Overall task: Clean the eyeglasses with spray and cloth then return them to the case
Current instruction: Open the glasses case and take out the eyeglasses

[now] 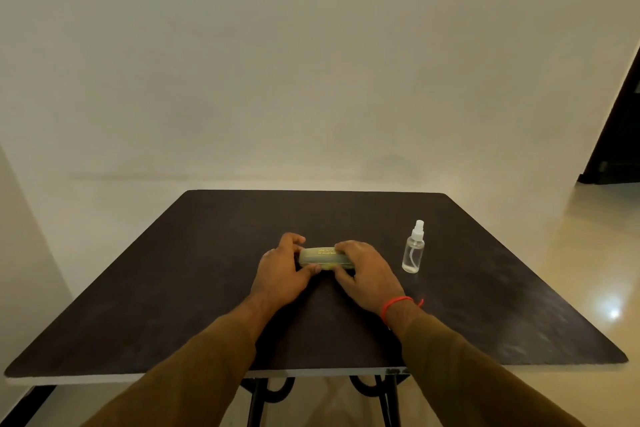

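Case [320, 257]: a pale yellow-green, translucent oblong with gold lettering on top is laid lengthwise, left to right, near the middle of the tabletop [166, 288]; the lid is seen down, and what lies inside cannot be told.
Left hand [282, 274]: the left end of the case is gripped, with the fingers curled over its far edge and the thumb laid along its near side.
Right hand [363, 274]: the right end of the case is gripped, with the fingers curled over the top and the thumb tucked against the near side.
Bottle [414, 250]: a small clear spray bottle with a white nozzle is stood upright to the right of the case, apart from it and just beside the right hand; a dip tube is seen within.
Band [393, 305]: a red thread is tied round the right wrist, with a loose end sticking out to the right.
Sleeves [194, 374]: both forearms are covered in brown cloth up to the wrists and are stretched from the near edge toward the case.
Tabletop: a dark, matt board with a pale near edge is carried on black metal legs [256, 402], seen below that edge.
Surroundings: a plain pale wall [311, 62] is seen beyond the far edge, a glossy cream floor [571, 253] with a glare spot at right, and a dark doorway [620, 135] at far right.
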